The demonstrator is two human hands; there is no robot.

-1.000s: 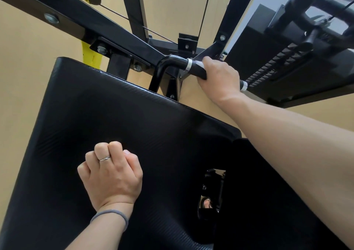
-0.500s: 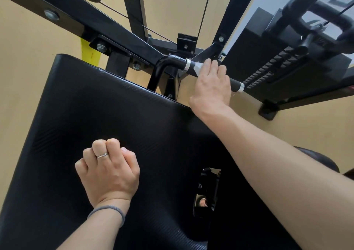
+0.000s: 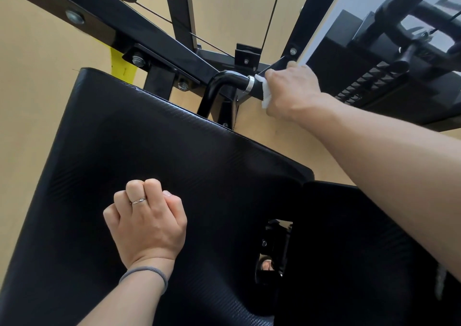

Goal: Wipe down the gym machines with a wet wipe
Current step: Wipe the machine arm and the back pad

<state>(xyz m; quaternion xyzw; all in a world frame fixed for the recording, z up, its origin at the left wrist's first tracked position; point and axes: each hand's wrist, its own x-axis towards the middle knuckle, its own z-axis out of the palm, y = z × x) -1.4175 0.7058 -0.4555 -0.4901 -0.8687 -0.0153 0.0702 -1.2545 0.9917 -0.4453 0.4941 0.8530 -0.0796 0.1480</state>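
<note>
My right hand (image 3: 290, 92) grips the black handle bar (image 3: 232, 79) of the gym machine, with a white wet wipe (image 3: 265, 93) wrapped round the bar under my fingers. The wipe shows at the hand's left edge, next to a silver ring on the bar. My left hand (image 3: 147, 222) is curled into a fist, holds nothing and rests its knuckles on the large black padded backrest (image 3: 139, 136). A ring is on one finger and a grey hair tie is on the wrist.
Black steel frame beams (image 3: 139, 30) cross above the pad, with bolts, a pulley and thin cables. A weight stack housing (image 3: 354, 76) and another curved bar stand at the upper right. A second black pad (image 3: 349, 250) lies at the lower right. The walls are beige.
My right hand has closed round the handle again and the wipe now shows at its left edge. My left fist has stayed on the pad.
</note>
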